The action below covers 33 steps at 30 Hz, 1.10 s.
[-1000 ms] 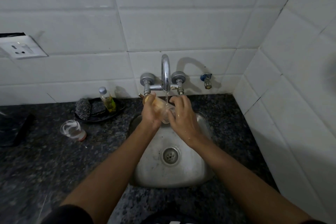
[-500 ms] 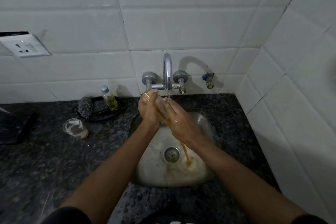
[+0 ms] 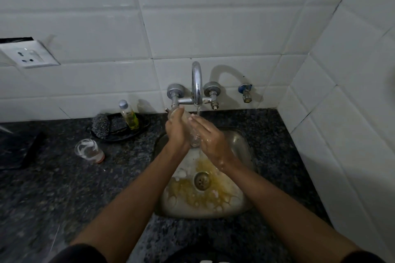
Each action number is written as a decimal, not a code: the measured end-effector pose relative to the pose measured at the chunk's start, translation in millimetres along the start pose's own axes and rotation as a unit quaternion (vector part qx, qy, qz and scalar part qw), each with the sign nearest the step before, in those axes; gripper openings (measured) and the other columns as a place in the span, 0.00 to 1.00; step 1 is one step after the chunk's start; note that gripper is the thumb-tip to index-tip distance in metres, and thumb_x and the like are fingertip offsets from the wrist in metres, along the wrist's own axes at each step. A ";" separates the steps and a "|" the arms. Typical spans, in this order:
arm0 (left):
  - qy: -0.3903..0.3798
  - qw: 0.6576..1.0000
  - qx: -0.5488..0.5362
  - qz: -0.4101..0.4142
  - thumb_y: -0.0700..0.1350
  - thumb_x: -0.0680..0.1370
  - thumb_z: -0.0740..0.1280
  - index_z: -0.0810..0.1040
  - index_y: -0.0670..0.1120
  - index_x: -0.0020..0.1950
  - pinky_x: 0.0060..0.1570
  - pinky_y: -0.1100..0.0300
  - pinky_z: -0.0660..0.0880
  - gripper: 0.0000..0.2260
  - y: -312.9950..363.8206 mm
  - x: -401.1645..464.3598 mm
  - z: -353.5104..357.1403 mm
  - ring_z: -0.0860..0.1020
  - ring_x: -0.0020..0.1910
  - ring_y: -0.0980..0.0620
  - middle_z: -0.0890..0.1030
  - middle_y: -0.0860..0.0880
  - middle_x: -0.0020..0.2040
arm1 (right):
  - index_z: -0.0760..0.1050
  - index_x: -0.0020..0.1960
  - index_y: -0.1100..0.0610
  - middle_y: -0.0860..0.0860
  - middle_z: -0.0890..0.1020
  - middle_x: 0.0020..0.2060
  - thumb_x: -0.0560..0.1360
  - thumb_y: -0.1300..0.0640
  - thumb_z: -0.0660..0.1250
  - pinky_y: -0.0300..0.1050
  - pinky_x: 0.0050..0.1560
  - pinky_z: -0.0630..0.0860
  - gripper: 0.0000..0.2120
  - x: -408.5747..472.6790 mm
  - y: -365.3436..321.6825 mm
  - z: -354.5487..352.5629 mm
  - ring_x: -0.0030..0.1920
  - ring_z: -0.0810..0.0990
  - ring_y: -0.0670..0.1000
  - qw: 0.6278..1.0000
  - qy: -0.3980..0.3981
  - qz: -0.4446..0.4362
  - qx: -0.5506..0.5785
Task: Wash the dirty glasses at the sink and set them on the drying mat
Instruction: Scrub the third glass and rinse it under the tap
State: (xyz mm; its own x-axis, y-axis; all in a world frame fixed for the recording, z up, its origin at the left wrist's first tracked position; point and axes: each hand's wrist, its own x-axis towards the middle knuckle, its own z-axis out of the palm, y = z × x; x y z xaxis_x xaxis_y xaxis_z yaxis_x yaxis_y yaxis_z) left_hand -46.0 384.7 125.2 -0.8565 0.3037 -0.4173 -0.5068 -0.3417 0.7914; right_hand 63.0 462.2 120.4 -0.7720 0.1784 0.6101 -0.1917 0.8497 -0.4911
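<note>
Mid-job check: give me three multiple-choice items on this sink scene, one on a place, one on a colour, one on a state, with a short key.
1. Where does the second dirty glass stand?
A. on the counter left of the sink
B. inside the sink
C. on the black tray

2. What colour is the residue around the drain in the sink?
A. blue
B. yellow-orange
C. green

3. What is the tap doing?
A. it is off and dry
B. it is running onto the hands
C. it is turned away toward the wall

Key:
1 A, it stands on the dark counter, in front of the tray.
2 B, a yellowish-orange stain spreads over the basin floor.
3 B, a thin stream falls from the spout where the left hand and right hand hold the glass.
</note>
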 end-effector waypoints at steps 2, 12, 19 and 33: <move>-0.074 0.993 -0.031 -0.092 0.59 0.74 0.75 0.79 0.44 0.56 0.46 0.51 0.79 0.22 -2.9 1.3 -6.7 0.81 0.45 0.46 0.79 0.43 0.48 | 0.79 0.68 0.67 0.61 0.81 0.67 0.81 0.71 0.65 0.46 0.73 0.74 0.17 3.6 0.5 0.1 0.69 0.80 0.56 0.998 0.021 0.037 0.037; -0.212 0.953 -0.019 -0.214 0.59 0.82 0.68 0.78 0.46 0.45 0.47 0.53 0.75 0.17 4.6 -4.0 -3.2 0.78 0.43 0.49 0.79 0.46 0.40 | 0.83 0.62 0.66 0.61 0.85 0.59 0.75 0.69 0.73 0.48 0.66 0.80 0.15 15.0 3.7 -17.6 0.61 0.85 0.56 0.997 -0.015 -0.061 -0.039; -0.203 0.947 -0.101 -0.228 0.59 0.84 0.61 0.84 0.42 0.45 0.48 0.54 0.80 0.23 4.1 -13.2 -1.6 0.82 0.43 0.48 0.82 0.45 0.42 | 0.83 0.62 0.65 0.61 0.85 0.58 0.77 0.70 0.69 0.49 0.62 0.82 0.14 21.2 -11.5 -9.6 0.59 0.85 0.57 0.997 0.003 0.081 0.015; -0.224 0.940 -0.037 -0.254 0.57 0.86 0.59 0.79 0.44 0.37 0.39 0.57 0.79 0.24 8.8 0.9 1.5 0.80 0.35 0.50 0.79 0.47 0.34 | 0.83 0.61 0.66 0.62 0.85 0.58 0.74 0.69 0.75 0.51 0.62 0.82 0.16 17.1 2.6 -20.2 0.59 0.86 0.58 0.992 -0.042 -0.090 -0.080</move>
State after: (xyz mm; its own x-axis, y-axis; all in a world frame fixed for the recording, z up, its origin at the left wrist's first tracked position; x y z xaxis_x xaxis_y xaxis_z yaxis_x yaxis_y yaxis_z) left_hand -51.1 383.3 132.5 -0.3838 0.7829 -0.4896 -0.8586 -0.1073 0.5013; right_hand 61.5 477.5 142.1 -0.7827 -0.0185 0.6222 -0.2374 0.9329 -0.2709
